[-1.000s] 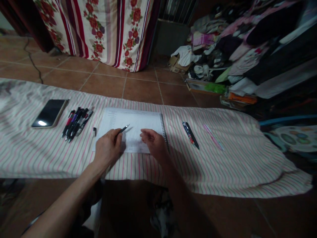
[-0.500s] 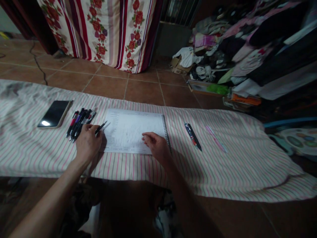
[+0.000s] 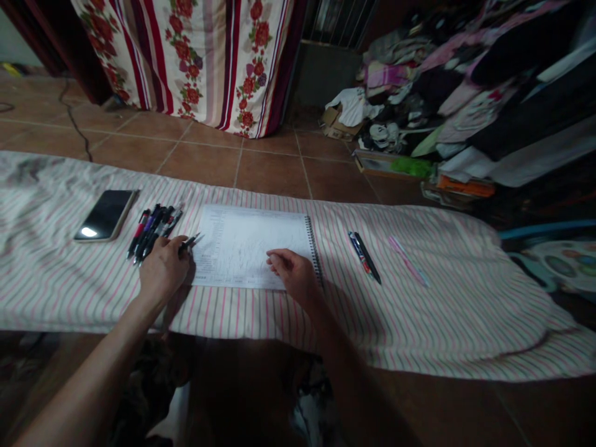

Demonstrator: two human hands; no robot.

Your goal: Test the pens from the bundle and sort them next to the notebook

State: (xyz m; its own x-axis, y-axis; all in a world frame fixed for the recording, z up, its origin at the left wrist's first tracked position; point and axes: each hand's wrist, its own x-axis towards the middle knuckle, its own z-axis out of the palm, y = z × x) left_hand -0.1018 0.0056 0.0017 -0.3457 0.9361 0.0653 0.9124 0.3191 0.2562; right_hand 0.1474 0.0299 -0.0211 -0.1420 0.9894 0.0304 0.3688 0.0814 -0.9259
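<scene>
My left hand (image 3: 164, 271) grips a dark pen (image 3: 190, 242) just left of a spiral notebook (image 3: 254, 246), with the pen tip near the page's left edge. The notebook lies open on a striped cloth (image 3: 419, 310), its page covered in faint scribbles. My right hand (image 3: 295, 276) rests on the notebook's lower right part, fingers curled and pressing the page. A bundle of several pens (image 3: 153, 230) lies directly beyond my left hand.
A phone (image 3: 106, 214) lies face up at the cloth's left. Two dark pens (image 3: 365, 254) and a pink pen (image 3: 408, 261) lie right of the notebook. Behind are a tiled floor (image 3: 270, 167), a floral bed cover (image 3: 205, 56) and piled clothes (image 3: 442, 93) at right.
My left hand carried the pen from the middle of the page leftward to the notebook's left edge, next to the pen bundle. My right hand stayed on the page.
</scene>
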